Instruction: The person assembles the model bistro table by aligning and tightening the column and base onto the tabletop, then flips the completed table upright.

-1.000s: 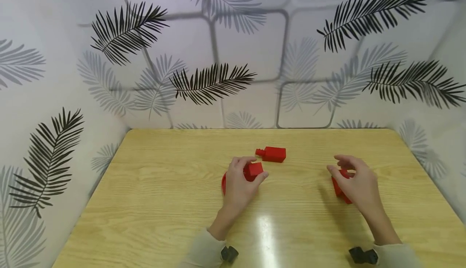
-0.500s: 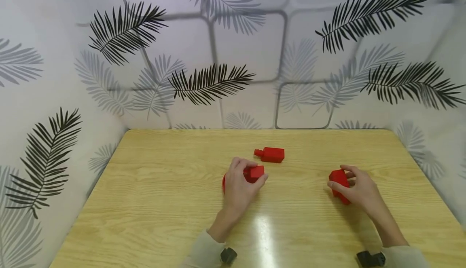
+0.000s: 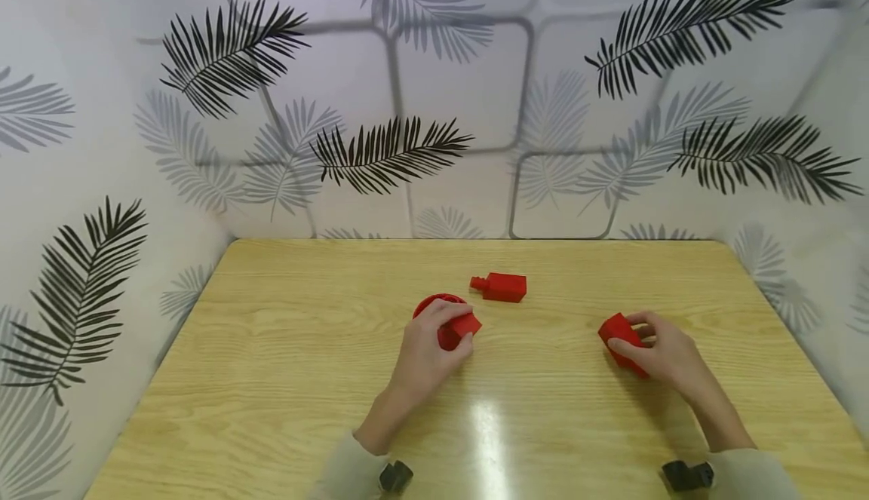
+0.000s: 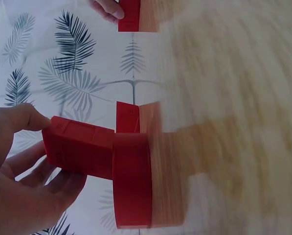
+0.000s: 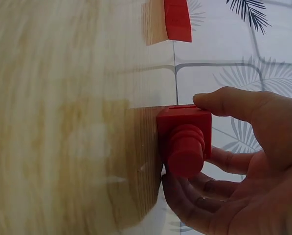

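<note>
My left hand pinches a red box-shaped block between thumb and fingers. The block is tilted, and its far end meets a round red dish with a low wall; whether it goes inside is hidden. From above, the dish's rim shows behind the fingers. Over on the right, my right hand holds a small red bottle, thumb on one side and fingers on the other. Its ridged neck points toward the wrist camera, and it lies at the tabletop.
Another red bottle lies on its side behind the dish, its neck pointing left. The wood-grain table has a glare streak near the front. A wall with leaf patterns borders the back and sides.
My left hand has shifted slightly left and tilted its block, uncovering more of the dish's rim. My right hand's fingers have come together on the bottle and turned it slightly leftward.
</note>
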Motion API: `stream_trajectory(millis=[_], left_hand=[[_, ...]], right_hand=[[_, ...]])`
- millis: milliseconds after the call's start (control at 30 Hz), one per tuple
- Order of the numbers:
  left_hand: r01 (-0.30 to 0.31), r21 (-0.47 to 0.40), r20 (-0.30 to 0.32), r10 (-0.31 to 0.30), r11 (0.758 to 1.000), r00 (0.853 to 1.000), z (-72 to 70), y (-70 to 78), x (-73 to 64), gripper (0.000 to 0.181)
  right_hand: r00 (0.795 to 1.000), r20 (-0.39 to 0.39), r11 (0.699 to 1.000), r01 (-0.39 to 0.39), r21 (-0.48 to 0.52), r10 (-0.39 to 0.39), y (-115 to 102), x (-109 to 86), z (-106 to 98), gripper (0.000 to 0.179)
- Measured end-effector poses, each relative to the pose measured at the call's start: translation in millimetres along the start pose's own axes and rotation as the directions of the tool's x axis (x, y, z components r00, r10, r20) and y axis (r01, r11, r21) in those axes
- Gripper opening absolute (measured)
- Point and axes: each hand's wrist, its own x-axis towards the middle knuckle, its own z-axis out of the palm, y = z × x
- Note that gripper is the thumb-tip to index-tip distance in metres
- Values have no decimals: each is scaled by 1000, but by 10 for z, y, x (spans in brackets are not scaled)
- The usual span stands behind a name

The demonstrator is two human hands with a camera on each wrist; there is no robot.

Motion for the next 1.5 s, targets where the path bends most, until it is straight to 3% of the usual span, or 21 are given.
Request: stream_trajectory(millis=[267, 367, 533, 667, 767, 933, 1067, 1233, 1500], left_hand=[[22, -86, 131, -10, 996, 991, -143, -100, -2, 37], [7, -115, 174, 13, 993, 985, -201, -139, 10, 37], [-39, -174, 248, 82, 984, 965, -307, -203, 25, 38], [-1, -239, 305, 76, 971, 949, -369, -235, 22, 39], [5, -214, 287, 58, 977, 956, -354, -223, 18, 35], [-5, -64, 184, 17, 998, 983, -239, -135, 2, 38], [11, 12, 119, -13, 1000, 993, -180, -88, -17, 39], [32, -4, 112, -31, 999, 993, -204, -138, -34, 35], [115, -22, 89, -113, 993, 990, -327, -187, -27, 36]], right_hand=[[999, -45, 1000, -12, 19, 13, -26, -10, 12, 43], [996, -86, 999, -22, 48, 27, -29, -20, 23, 43], [988, -150, 995, -3, 104, 19, -37, -21, 62, 44], [987, -161, 988, 5, 152, 20, -59, -23, 81, 48], [989, -149, 981, 17, 193, 12, -82, -15, 86, 55], [991, -131, 970, 60, 234, -30, -123, 10, 106, 64], [990, -128, 968, 90, 236, -61, -165, 36, 136, 70], [991, -119, 963, 88, 256, -59, -218, 42, 156, 73], [992, -124, 935, 73, 348, -31, -273, 25, 192, 70]])
